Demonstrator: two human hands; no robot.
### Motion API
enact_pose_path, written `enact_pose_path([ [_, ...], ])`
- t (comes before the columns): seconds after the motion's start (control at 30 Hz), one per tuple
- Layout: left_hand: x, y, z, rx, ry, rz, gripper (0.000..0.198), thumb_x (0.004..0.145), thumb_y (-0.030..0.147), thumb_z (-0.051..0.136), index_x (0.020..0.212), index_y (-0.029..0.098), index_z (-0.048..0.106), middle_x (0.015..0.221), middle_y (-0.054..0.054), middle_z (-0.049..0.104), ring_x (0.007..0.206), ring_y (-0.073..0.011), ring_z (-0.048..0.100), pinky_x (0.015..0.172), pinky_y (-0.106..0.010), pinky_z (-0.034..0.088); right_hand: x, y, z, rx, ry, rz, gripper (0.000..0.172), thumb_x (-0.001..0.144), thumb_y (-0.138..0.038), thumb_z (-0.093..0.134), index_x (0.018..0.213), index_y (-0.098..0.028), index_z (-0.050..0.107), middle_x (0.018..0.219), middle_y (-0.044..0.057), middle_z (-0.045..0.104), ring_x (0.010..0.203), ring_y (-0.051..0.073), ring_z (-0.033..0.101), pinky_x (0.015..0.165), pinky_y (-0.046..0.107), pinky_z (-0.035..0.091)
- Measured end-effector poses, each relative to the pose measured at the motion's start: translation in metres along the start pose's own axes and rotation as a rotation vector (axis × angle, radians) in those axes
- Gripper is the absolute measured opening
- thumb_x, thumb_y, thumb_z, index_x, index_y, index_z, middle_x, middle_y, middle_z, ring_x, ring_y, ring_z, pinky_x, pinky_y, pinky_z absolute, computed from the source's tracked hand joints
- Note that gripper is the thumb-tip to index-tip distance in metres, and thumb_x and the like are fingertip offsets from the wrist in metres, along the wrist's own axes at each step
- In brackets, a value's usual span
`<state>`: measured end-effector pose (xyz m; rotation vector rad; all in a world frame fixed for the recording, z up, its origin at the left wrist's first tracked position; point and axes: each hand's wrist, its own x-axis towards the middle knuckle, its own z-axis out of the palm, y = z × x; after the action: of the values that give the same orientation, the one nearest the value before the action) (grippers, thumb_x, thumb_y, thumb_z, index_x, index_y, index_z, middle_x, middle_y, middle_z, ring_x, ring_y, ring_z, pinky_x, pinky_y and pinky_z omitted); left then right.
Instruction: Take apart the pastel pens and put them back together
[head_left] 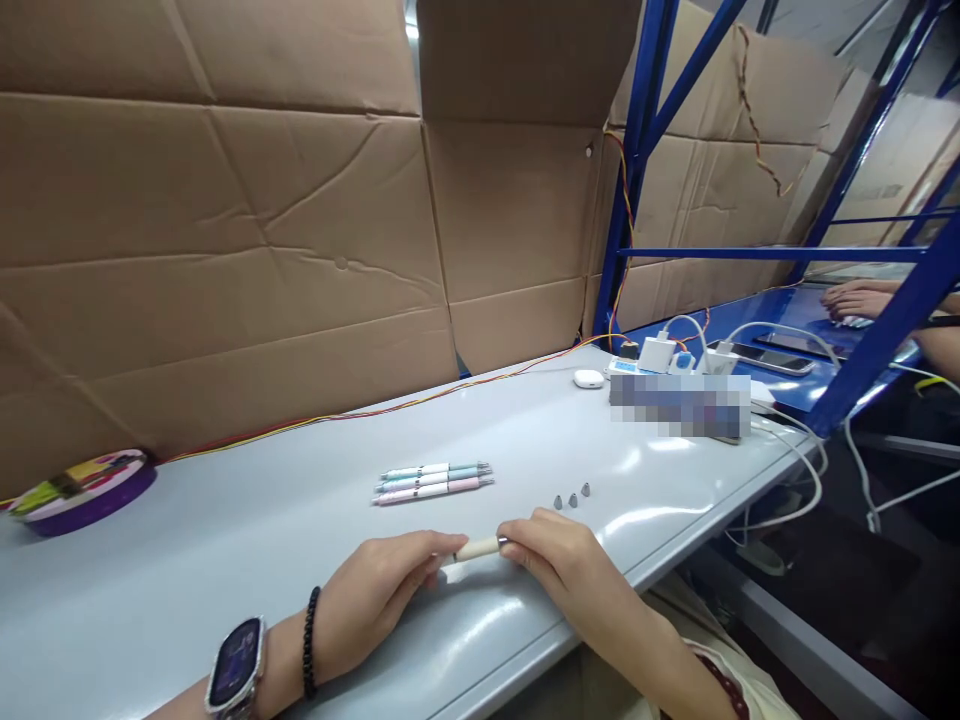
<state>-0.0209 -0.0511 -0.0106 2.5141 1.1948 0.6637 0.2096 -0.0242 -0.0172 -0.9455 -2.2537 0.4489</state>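
Note:
A cream pen (478, 549) lies level between my two hands, just above the near part of the grey table. My left hand (379, 590) pinches its left end. The fingers of my right hand (559, 555) are closed on its other end, where a metallic tip (502, 541) shows. Behind them, several pastel pens (433, 482) lie side by side, with white middles and pink, teal or lilac parts. Three small silver cone-shaped pen tips (573, 500) stand on the table beyond my right hand.
A purple-rimmed round container (94, 508) sits at the far left. To the right are a white earbud case (589, 379), plugged-in chargers (657, 354) with cables, and a blurred-out item (679, 405). A blue metal frame (645, 150) rises behind. Another person's hands (862, 300) rest at the blue table.

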Motion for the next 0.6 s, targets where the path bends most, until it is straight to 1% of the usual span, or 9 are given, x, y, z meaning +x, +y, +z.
enact_pose_path([
  [0.13,0.0019,-0.0004,-0.0011,-0.052,-0.032,-0.038,0.033,0.098,0.027,0.023,0.115,0.026,0.051,0.074,0.003,0.059,0.064,-0.0107,0.055,0.063,-0.019,0.043,-0.0017,-0.0004,0.0001,-0.032,0.006,-0.011,0.02,0.091,-0.016,0.044,0.081,-0.018,0.062,0.062,0.0,0.055,0.062,0.014,0.052,0.056,0.022,0.041],
  [0.27,0.0025,0.0016,-0.0026,-0.071,-0.039,-0.037,0.033,0.098,0.029,0.022,0.11,0.024,0.052,0.072,0.002,0.057,0.061,-0.0113,0.053,0.06,-0.019,0.042,-0.0042,-0.001,0.0004,-0.038,0.014,-0.04,0.024,0.093,-0.02,0.04,0.079,-0.018,0.06,0.061,0.0,0.053,0.062,0.014,0.052,0.056,0.022,0.04],
  [0.4,-0.0003,0.0043,-0.0019,0.002,0.024,0.003,0.028,0.097,0.027,0.023,0.106,0.023,0.049,0.072,0.001,0.058,0.059,-0.0115,0.052,0.056,-0.019,0.04,-0.0037,0.0007,0.0012,-0.04,-0.025,-0.064,0.031,0.096,-0.03,0.031,0.083,-0.018,0.055,0.067,0.002,0.054,0.062,0.015,0.05,0.057,0.024,0.04],
  [0.5,-0.0023,0.0037,0.001,0.106,0.089,0.086,0.02,0.097,0.03,0.032,0.108,0.023,0.046,0.081,0.0,0.059,0.062,-0.0118,0.054,0.056,-0.019,0.041,-0.0027,0.0023,0.0022,-0.031,-0.045,-0.065,0.037,0.097,-0.035,0.024,0.075,-0.018,0.049,0.065,0.001,0.05,0.058,0.014,0.047,0.055,0.024,0.038],
  [0.6,-0.0023,0.0017,0.0042,0.177,0.123,0.139,0.019,0.096,0.03,0.036,0.11,0.023,0.046,0.083,-0.001,0.059,0.064,-0.012,0.055,0.055,-0.019,0.042,-0.003,0.0017,0.0016,-0.019,-0.036,-0.027,0.036,0.097,-0.034,0.026,0.07,-0.019,0.045,0.063,-0.001,0.048,0.056,0.013,0.044,0.053,0.024,0.036],
])
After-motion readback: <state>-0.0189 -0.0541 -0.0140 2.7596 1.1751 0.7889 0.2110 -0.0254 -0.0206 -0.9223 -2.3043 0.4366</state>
